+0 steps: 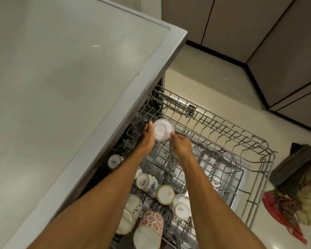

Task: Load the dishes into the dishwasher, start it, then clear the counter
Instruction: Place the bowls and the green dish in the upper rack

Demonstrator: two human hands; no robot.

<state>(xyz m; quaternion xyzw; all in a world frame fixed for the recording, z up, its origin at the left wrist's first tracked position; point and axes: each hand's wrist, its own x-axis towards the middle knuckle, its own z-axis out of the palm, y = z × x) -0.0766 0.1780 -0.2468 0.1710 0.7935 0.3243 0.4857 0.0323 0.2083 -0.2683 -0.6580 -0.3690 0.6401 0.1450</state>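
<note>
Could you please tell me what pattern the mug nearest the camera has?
The mug has red flowers on white; head view.

head view | looks steeply down from above | close over counter (70, 78) edge and dishwasher rack (214, 121) | single view

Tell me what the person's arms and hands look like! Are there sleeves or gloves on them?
The left arm and the right arm are bare all the way to the picture's edge, so no sleeves show. The left hand and the right hand wear no gloves. I can see no watch, bracelet or ring either.
</note>
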